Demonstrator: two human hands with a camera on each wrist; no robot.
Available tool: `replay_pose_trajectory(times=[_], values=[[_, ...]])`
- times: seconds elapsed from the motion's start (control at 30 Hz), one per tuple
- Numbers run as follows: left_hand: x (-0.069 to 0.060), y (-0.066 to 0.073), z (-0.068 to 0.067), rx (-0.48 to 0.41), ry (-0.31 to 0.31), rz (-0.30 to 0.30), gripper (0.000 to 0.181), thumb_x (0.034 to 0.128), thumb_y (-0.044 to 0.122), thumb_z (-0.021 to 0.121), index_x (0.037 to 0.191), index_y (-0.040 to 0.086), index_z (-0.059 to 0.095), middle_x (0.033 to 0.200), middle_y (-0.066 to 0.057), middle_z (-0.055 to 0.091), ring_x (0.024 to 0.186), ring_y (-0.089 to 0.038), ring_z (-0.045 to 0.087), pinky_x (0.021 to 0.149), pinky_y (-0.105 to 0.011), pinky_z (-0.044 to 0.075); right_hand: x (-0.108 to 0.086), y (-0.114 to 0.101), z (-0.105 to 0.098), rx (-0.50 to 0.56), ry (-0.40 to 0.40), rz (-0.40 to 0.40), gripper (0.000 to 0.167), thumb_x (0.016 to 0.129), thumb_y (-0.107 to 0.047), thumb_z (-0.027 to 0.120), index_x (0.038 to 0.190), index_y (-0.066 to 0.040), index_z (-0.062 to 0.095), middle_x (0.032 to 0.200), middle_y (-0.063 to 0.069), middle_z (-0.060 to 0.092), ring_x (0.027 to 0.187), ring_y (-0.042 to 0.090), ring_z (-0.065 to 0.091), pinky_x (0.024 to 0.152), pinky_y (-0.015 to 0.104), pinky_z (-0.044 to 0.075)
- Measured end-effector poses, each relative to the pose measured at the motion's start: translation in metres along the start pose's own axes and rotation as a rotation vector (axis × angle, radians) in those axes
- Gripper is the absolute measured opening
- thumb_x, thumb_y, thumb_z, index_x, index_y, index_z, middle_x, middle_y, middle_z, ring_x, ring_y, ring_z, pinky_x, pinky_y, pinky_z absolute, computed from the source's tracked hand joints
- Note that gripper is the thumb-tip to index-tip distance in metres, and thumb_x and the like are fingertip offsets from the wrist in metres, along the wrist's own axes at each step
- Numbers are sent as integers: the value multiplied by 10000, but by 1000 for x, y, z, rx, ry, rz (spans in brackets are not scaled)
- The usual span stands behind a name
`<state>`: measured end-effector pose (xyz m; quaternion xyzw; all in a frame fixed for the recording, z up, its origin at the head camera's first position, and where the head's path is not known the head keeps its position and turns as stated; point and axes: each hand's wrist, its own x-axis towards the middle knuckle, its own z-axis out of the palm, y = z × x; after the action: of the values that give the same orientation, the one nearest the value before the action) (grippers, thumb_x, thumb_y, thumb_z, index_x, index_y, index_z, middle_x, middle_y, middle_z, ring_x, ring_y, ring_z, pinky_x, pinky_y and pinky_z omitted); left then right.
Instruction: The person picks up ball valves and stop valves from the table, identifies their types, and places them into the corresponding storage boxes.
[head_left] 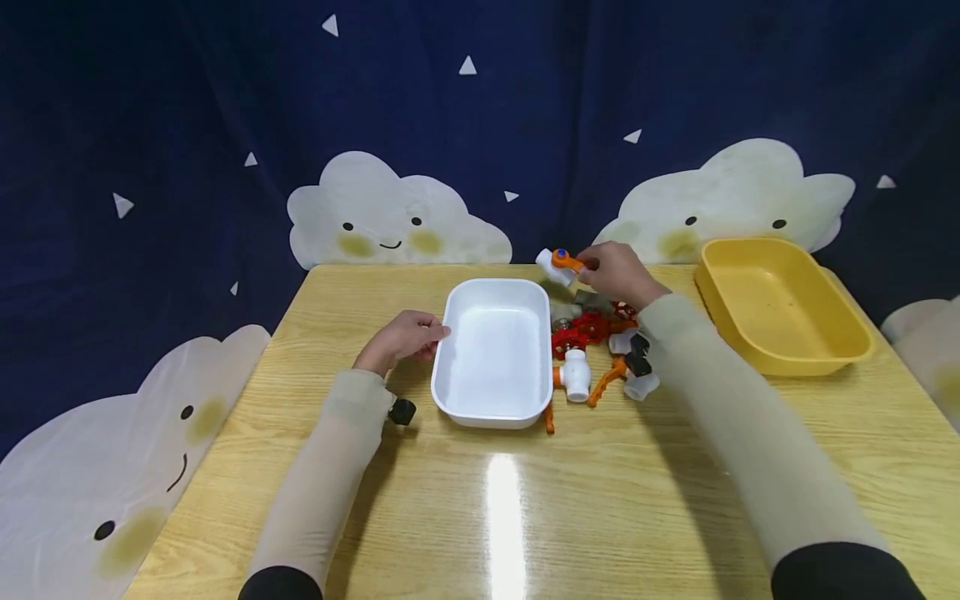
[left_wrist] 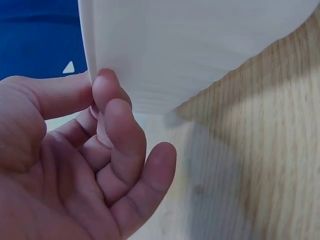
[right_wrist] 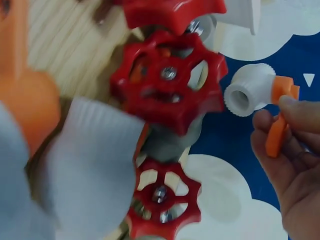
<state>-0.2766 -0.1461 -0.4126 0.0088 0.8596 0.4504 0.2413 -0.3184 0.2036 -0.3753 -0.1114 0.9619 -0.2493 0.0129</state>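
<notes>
My left hand (head_left: pixel 407 338) pinches the left rim of a white tray (head_left: pixel 492 358); in the left wrist view the thumb and index finger of that hand (left_wrist: pixel 100 145) hold the tray's edge (left_wrist: pixel 145 55), the other fingers curled loosely below. Raised above the table's far edge, a white valve with an orange handle (head_left: pixel 553 268) is held by its handle in my right hand (head_left: pixel 621 273). The right wrist view shows the white valve body (right_wrist: pixel 249 90) beyond the fingertips of the right hand (right_wrist: pixel 295 150). The tray holds nothing.
Right of the tray lies a pile of valves, some with red wheels (head_left: pixel 568 342), others white with orange handles, such as one white valve (head_left: pixel 576 377). A yellow bin (head_left: pixel 780 304) stands at the table's far right. A dark curtain with clouds hangs behind.
</notes>
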Motion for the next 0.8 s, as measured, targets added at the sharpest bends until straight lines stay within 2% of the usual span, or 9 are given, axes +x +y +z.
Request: replay_pose_trajectory(times=[0.17, 0.3, 0.4, 0.57, 0.8], values=[[-1, 0, -1, 6, 12, -5, 258, 1009, 253, 567, 811, 88, 560, 708, -17, 531, 680, -184, 504, 729, -357, 472, -6, 3, -4, 28, 22, -18, 339, 967, -63, 552, 1287, 33, 614, 1247, 238, 643, 1031, 334, 594, 945, 483, 519], [-1, 1, -2, 3, 17, -11, 250, 1007, 260, 573, 825, 88, 572, 717, -15, 537, 693, -187, 514, 758, -373, 482, -11, 2, -6, 65, 36, -32, 291, 964, -2, 506, 1216, 27, 649, 1150, 227, 640, 930, 320, 628, 849, 448, 551], [-2, 2, -1, 7, 21, -10, 262, 1009, 267, 570, 822, 85, 570, 720, -19, 536, 691, -186, 518, 752, -373, 482, -15, 2, -6, 53, 41, -48, 274, 956, 35, 487, 1149, 22, 683, 1076, 208, 643, 863, 300, 636, 812, 426, 562], [-1, 2, 0, 3, 16, -8, 251, 1007, 273, 575, 837, 90, 584, 726, -16, 544, 696, -183, 520, 756, -368, 487, -18, 5, -5, 12, 82, -63, 247, 954, 29, 519, 1105, 12, 714, 1096, 195, 667, 907, 292, 619, 869, 438, 555], [-1, 0, 0, -8, 4, -5, 262, 1006, 273, 573, 819, 90, 571, 721, -31, 542, 702, -216, 508, 771, -409, 472, -19, 3, -6, 34, 122, -100, 232, 948, 32, 534, 1090, 13, 717, 1079, 188, 669, 871, 279, 643, 827, 423, 565]])
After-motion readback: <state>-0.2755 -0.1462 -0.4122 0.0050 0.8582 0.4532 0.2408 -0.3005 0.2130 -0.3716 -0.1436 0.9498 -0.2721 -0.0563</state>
